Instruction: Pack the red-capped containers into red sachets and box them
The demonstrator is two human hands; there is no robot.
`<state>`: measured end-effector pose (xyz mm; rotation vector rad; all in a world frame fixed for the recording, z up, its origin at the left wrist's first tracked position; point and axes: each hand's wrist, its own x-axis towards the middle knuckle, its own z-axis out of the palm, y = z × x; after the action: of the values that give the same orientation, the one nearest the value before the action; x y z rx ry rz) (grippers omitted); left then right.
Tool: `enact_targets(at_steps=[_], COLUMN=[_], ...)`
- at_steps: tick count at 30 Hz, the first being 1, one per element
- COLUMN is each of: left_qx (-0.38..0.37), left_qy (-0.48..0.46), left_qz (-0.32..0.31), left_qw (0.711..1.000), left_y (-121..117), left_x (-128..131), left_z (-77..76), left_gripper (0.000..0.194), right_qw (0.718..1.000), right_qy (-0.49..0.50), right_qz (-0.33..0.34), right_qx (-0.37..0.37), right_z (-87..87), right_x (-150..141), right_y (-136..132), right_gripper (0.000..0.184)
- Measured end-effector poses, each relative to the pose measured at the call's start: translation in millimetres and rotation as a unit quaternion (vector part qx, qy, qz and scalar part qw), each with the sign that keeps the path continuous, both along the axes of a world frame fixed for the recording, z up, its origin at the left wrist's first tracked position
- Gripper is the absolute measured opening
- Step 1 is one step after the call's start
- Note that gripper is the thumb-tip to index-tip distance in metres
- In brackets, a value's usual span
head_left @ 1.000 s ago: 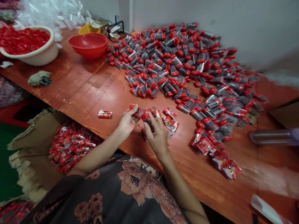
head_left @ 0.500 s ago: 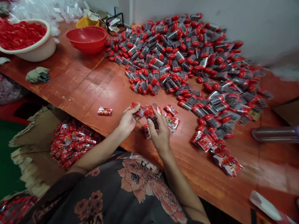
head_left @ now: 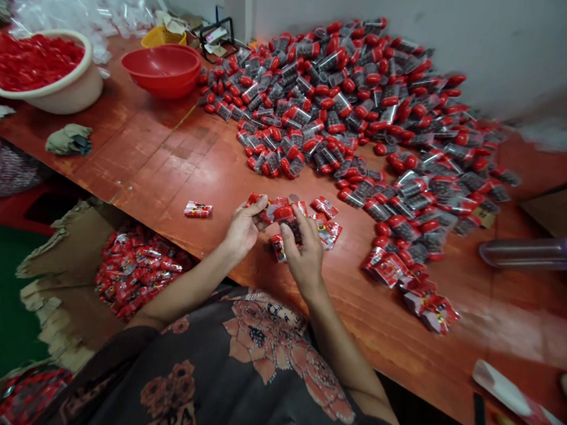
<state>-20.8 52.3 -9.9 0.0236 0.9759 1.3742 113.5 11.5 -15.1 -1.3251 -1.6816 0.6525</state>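
My left hand point(head_left: 241, 228) pinches a red printed sleeve point(head_left: 264, 208) near the front of the red-brown wooden table point(head_left: 161, 158). My right hand point(head_left: 304, 253) is closed on a small clear tube with a red cap point(head_left: 286, 214), its end meeting the sleeve. Several more red sleeves point(head_left: 325, 223) lie just behind my hands. One wrapped tube point(head_left: 198, 210) lies alone to the left. A large heap of red-capped tubes point(head_left: 349, 107) covers the back of the table.
A cream basin of red caps point(head_left: 41, 69) and a red bowl point(head_left: 161, 69) stand at the back left, with a crumpled cloth point(head_left: 69, 139) nearby. A cardboard box of wrapped tubes point(head_left: 136, 270) sits below the table's left edge. More sleeves point(head_left: 412, 286) lie at right.
The view has shifted slightly. My hands stay together at the same spot, the right hand working the tube toward the sleeve held by the left.
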Motion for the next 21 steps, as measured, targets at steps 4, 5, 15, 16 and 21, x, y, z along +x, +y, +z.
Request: enact_targets(at_steps=[4, 5, 15, 16, 21], left_qx=[0.006, 0.006, 0.002, 0.001, 0.002], left_qy=[0.011, 0.012, 0.026, 0.024, 0.016], left_qz=[0.005, 0.011, 0.032, 0.032, 0.028], left_qw=[1.0, 1.0, 0.999, 0.999, 0.999], left_y=[-0.9, -0.5, 1.5, 1.3, 1.1], left_x=[1.2, 1.2, 0.0, -0.1, -0.3], left_z=[2.1, 2.7, 6.0, 6.2, 6.9], left_gripper=[0.019, 0.02, 0.022, 0.022, 0.022], right_qw=[1.0, 1.0, 0.999, 0.999, 0.999], right_qy=[0.004, 0.005, 0.0, 0.001, 0.008], right_qz=[-0.006, -0.005, 0.036, 0.038, 0.04], right_qx=[0.007, 0.011, 0.006, 0.003, -0.009], right_z=[-0.1, 0.0, 2.0, 2.0, 1.2], right_x=[1.5, 1.9, 0.2, 0.0, -0.1], right_y=[0.8, 0.8, -3.9, -4.0, -3.4], right_gripper=[0.047, 0.047, 0.048, 0.048, 0.047])
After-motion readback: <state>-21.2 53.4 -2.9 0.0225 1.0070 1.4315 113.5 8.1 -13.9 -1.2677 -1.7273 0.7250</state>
